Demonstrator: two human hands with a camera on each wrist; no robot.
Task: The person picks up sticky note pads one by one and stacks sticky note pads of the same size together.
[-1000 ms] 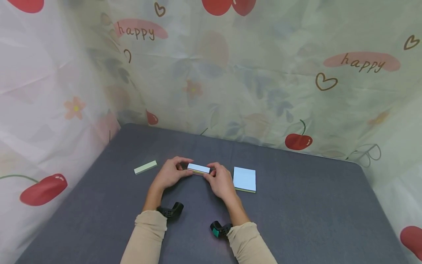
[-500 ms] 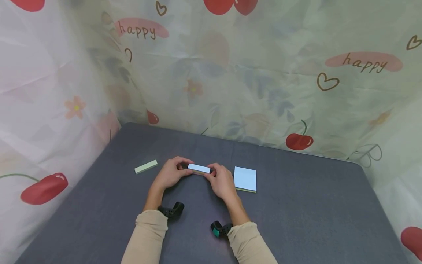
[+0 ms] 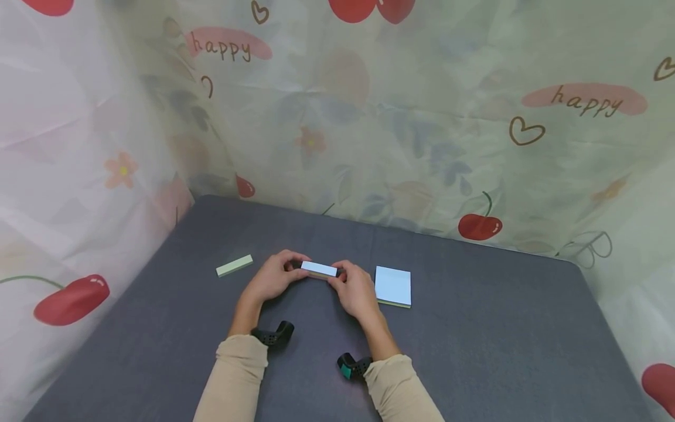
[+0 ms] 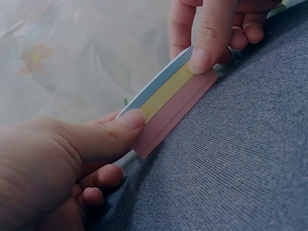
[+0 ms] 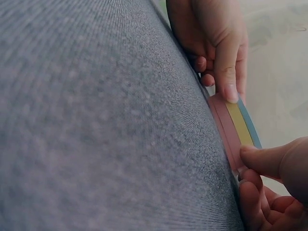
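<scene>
A narrow stack of sticky notes (image 3: 319, 269) is between the two hands, with a blue layer on top, yellow below and pink at the bottom, as the left wrist view shows. My left hand (image 3: 272, 275) pinches its left end, thumb (image 4: 132, 119) on the near side. At the other end, my right hand (image 3: 354, 288) pinches it the same way, its thumb (image 5: 264, 159) visible in the right wrist view. The pink bottom is on or just above the dark cloth; I cannot tell which. The fingers behind the stack are partly hidden.
Right of the right hand lies a square sticky note pad (image 3: 392, 285), light blue on top with a yellowish lower edge. A pale green strip of notes (image 3: 234, 265) lies left of the left hand. Dark grey cloth (image 3: 474, 340) covers the table; a printed curtain (image 3: 369, 146) stands behind.
Both hands keep their hold at the two ends of the stack. Its near side, with a yellow band showing earlier, has tipped slightly so less of it shows now. The head view shifts a little.
</scene>
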